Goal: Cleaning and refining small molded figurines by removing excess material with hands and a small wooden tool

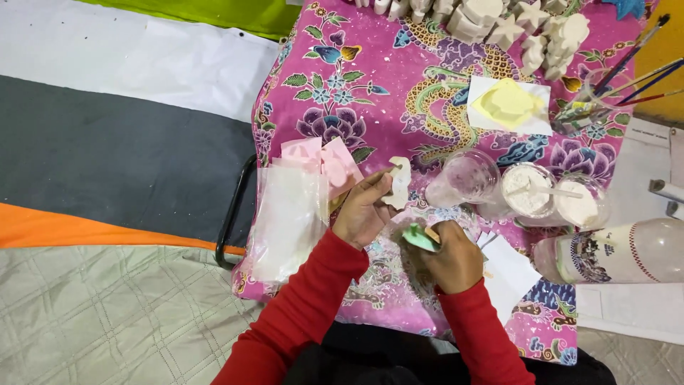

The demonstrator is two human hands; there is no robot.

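Note:
My left hand (363, 208) grips a small white plaster figure (399, 182) and holds it upright over the pink flowered tablecloth (370, 78). My right hand (450, 258) is closed around a light green scrap (417, 237), maybe a sponge or paper, just below and right of the figure. Both arms wear red sleeves. The two hands are close together, and the green piece is not touching the figure.
Clear plastic bags and pink sheets (296, 207) lie left of my hands. Three clear cups (524, 189), two with white powder, stand to the right beside a lying bottle (620, 251). Several white plaster figures (499, 21) sit at the far edge, near a yellow sheet (507, 103) and brushes (627, 75).

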